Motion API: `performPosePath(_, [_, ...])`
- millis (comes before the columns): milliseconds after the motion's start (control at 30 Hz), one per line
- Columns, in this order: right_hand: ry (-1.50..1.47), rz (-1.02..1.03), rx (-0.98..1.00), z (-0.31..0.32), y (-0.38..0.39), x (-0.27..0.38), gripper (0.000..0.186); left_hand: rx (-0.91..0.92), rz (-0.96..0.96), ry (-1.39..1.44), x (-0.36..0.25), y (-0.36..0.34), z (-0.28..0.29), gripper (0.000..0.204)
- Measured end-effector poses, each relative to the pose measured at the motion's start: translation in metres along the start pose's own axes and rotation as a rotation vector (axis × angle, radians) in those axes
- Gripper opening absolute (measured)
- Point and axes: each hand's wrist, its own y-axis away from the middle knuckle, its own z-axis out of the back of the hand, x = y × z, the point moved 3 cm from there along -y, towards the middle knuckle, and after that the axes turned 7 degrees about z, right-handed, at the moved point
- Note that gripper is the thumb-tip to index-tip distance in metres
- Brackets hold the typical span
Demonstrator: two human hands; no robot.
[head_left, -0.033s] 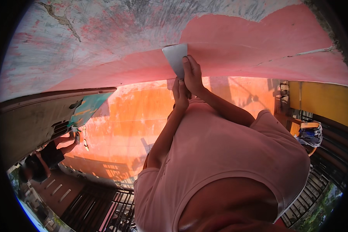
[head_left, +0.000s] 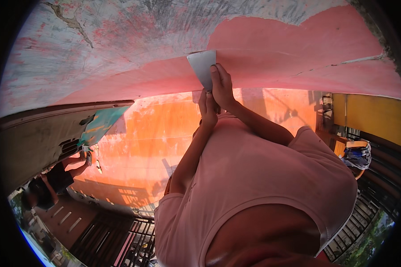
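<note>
A scraper with a flared, flat grey metal blade [head_left: 203,66] is held up with its wide edge against the wall [head_left: 263,44]. My left hand [head_left: 208,110] closes round the narrow end of the scraper, where the handle is mostly hidden by the fingers. Just above it, my right hand [head_left: 223,86] grips the blade's right side, its thumb lying on the metal face. Around the blade the wall is pink. Farther up and to the left, a worn whitish-grey patch [head_left: 133,40] shows streaks of pink.
A crack [head_left: 73,24] runs through the grey patch. Below is a sunlit orange floor [head_left: 151,129]. A brown-framed panel [head_left: 44,129] stands at left, with another person [head_left: 58,180] beyond it. At right are a yellow panel [head_left: 372,116] and a chair holding cloth [head_left: 357,155].
</note>
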Motion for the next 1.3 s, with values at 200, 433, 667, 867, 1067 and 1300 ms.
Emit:
performPosePath(200, [-0.008, 0.005, 0.016, 0.002, 0.001, -0.004, 0.028, 0.019, -0.033, 0.001, 0.001, 0.001, -0.001, 0.03])
performPosePath(433, [-0.027, -0.016, 0.021, 0.002, 0.0, -0.001, 0.029, -0.006, 0.013, -0.014, -0.002, 0.002, -0.001, 0.029])
performPosePath(667, [-0.064, -0.045, -0.015, -0.001, 0.001, 0.0, 0.024, -0.029, 0.055, 0.019, 0.001, 0.004, -0.002, 0.033])
performPosePath(867, [0.016, -0.082, -0.028, -0.001, -0.002, 0.009, 0.025, -0.002, 0.048, 0.01, 0.008, -0.002, -0.005, 0.039])
performPosePath(1067, [-0.062, 0.029, 0.147, -0.017, -0.046, 0.07, 0.026, -0.134, -0.179, -0.087, -0.041, -0.032, -0.024, 0.045])
performPosePath(1300, [0.024, 0.135, 0.079, -0.016, -0.03, 0.03, 0.024, -0.177, -0.133, -0.271, -0.035, -0.024, -0.016, 0.042])
